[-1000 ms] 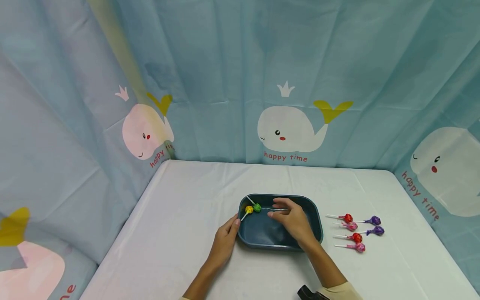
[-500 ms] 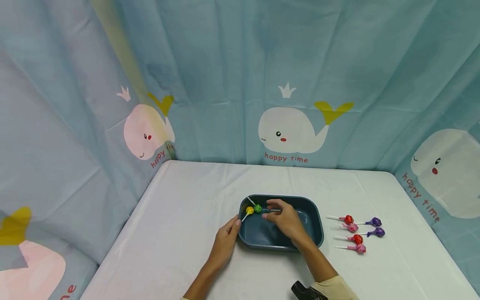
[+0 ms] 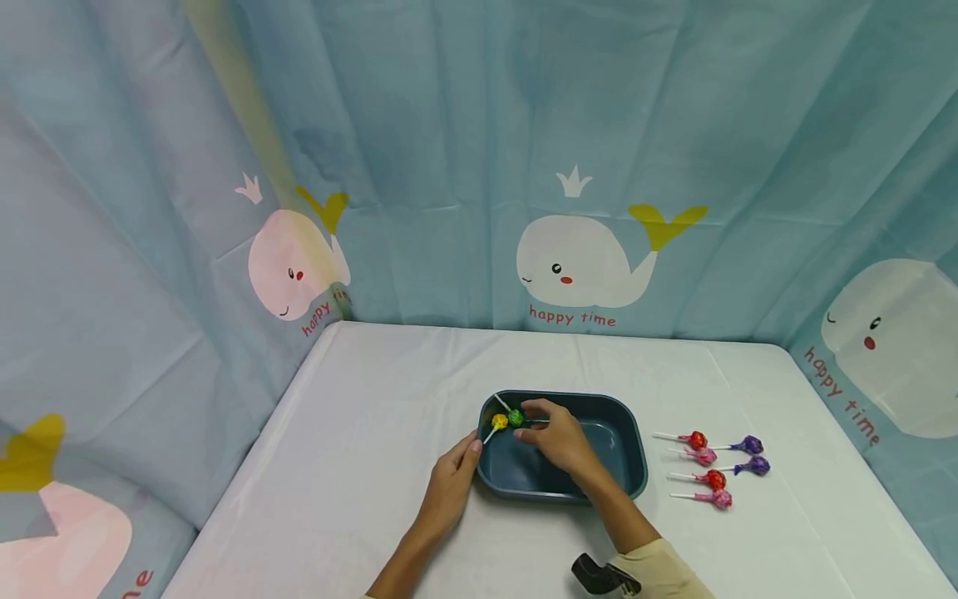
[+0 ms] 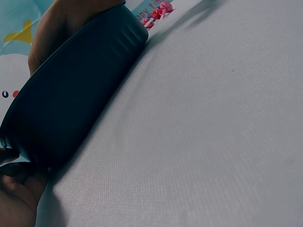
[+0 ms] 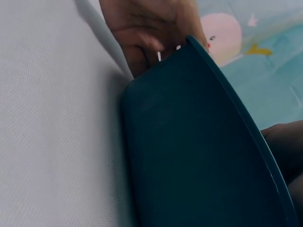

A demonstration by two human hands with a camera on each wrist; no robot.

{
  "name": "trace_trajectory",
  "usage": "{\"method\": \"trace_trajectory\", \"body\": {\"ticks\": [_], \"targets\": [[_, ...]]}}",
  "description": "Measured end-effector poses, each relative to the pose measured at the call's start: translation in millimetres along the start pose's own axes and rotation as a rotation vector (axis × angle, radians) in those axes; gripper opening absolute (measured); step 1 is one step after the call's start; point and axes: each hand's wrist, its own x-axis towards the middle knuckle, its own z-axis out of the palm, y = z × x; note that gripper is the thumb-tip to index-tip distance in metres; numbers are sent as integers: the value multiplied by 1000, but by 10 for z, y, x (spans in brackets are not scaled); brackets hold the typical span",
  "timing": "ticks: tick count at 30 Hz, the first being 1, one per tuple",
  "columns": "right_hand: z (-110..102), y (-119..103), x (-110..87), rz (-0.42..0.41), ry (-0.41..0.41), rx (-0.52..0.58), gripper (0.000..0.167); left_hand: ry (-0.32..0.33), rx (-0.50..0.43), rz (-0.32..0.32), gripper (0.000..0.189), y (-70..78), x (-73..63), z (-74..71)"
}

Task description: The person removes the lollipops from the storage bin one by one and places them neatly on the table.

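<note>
A dark teal tray stands on the white table. My left hand grips its left end, thumb by the rim and fingers along the outer wall; the left wrist view shows these fingers at the tray's end. Inside at the left lie a yellow lollipop and a green lollipop, their white sticks towards the left wall. My right hand reaches into the tray, index finger and thumb parted on either side of the green lollipop's head. In the right wrist view the tray wall hides most of this hand.
To the right of the tray lie several lollipops: red, pink and purple ones, sticks pointing left. Whale-printed curtains hang round the table's back and sides. A black wrist device sits at my right sleeve.
My right hand has moved left inside the tray, from its middle to the green lollipop. My left hand keeps its hold on the tray's left end.
</note>
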Motion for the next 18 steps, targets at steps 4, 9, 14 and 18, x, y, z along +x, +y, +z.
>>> {"method": "trace_trajectory", "body": {"ticks": [4,9,14,18], "targets": [[15,8,26,-8,-7,-18,48,-1,12,12,54,3,-6,-1],[32,-7,65,-31,-18,-56,50,-1,7,-3,54,-3,-8,1],[48,-27,92,-37,-26,-91,49,-1,14,6,54,-9,1,7],[64,-28,99,-58,-37,-123,42,0,7,-7,54,-12,9,12]]}}
